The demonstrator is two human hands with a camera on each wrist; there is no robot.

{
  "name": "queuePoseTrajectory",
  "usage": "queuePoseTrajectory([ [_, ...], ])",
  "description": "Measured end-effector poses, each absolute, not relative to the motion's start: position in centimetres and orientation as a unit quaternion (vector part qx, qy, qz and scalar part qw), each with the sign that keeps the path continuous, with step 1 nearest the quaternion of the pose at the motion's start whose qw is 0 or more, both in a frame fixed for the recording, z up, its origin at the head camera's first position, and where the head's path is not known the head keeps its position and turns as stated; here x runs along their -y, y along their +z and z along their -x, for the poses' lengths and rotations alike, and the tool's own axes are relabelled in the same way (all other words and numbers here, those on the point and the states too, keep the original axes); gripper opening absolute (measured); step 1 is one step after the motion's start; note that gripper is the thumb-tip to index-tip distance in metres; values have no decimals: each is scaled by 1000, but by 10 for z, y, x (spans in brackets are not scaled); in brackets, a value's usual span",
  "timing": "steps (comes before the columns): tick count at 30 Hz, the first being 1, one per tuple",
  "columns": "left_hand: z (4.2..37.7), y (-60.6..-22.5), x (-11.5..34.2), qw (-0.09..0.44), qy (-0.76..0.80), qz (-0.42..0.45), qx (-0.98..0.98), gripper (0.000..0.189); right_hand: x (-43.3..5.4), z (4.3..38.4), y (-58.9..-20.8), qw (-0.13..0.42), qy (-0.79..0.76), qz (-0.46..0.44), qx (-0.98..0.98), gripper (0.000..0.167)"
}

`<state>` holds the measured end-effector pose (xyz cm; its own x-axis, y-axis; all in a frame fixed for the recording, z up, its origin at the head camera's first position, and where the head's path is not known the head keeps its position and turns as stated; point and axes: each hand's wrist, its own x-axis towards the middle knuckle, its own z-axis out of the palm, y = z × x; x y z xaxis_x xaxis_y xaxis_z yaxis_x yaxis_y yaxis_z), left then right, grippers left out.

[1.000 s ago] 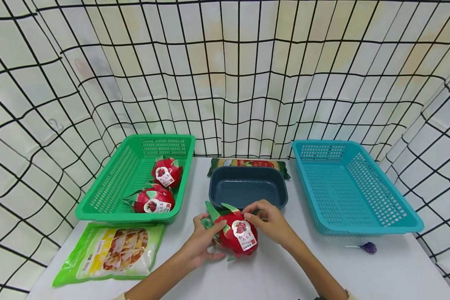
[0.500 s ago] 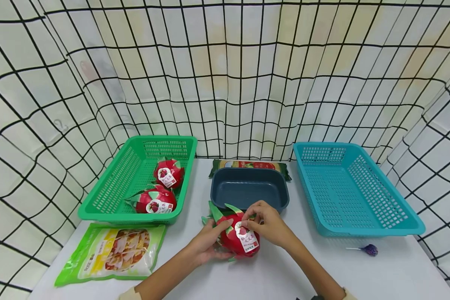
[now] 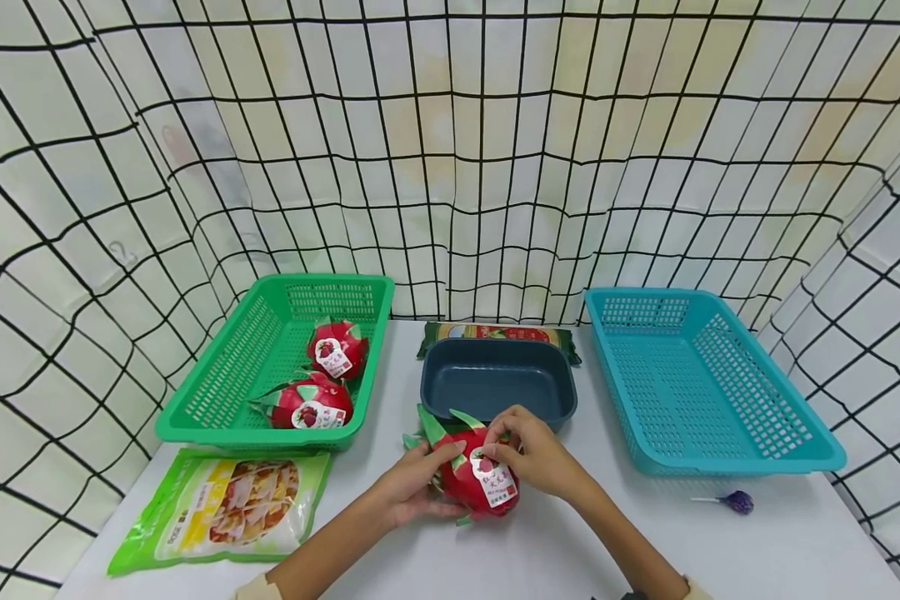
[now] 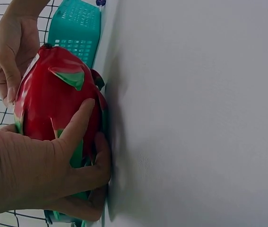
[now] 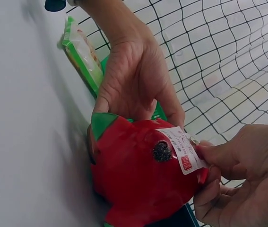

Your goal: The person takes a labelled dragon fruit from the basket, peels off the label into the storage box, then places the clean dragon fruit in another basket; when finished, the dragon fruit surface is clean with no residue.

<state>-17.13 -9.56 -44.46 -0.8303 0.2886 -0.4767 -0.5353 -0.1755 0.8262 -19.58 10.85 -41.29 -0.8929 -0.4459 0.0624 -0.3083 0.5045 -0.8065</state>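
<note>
A red dragon fruit (image 3: pixel 480 485) with green leaf tips is between the hands, just in front of the blue tray (image 3: pixel 498 379). My left hand (image 3: pixel 414 492) grips its leafy end, thumb on top and fingers low on the side in the left wrist view. On the fruit's upper face is a white printed sticker (image 5: pixel 185 149). The right hand (image 3: pixel 531 450) pinches at this sticker's upper edge with thumb and finger. From the right wrist, the sticker stands partly off the skin beside the dark stem end. Part of the pinching fingers is hidden behind the thumb.
Two more stickered dragon fruits (image 3: pixel 311 403) lie in a green basket (image 3: pixel 195 417) at left, with a green food bag (image 3: pixel 225 508) before it. A green packet (image 3: pixel 566 337) lies behind the blue tray. At right stand a turquoise basket (image 3: pixel 720 458) and a lollipop (image 3: pixel 738 502).
My right hand has moved from the fruit's upper right side onto the sticker's edge. The left hand has shifted its hold closer round the fruit. Little moved in the last half second.
</note>
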Motion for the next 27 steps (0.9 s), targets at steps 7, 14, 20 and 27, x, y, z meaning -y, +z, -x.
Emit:
queuePoseTrajectory([
  [7,173,-446,99,277,750,102,-591,74,-109,194,-413,93,-454,230,-856,5],
  [14,174,-447,99,278,753,91,-590,71,-113,197,-414,144,-482,229,-833,10],
  [20,175,-449,99,280,753,91,-588,70,-118,201,-410,200,-506,190,-817,17],
  [27,176,-448,99,281,752,95,-588,70,-122,203,-407,239,-531,168,-796,22],
])
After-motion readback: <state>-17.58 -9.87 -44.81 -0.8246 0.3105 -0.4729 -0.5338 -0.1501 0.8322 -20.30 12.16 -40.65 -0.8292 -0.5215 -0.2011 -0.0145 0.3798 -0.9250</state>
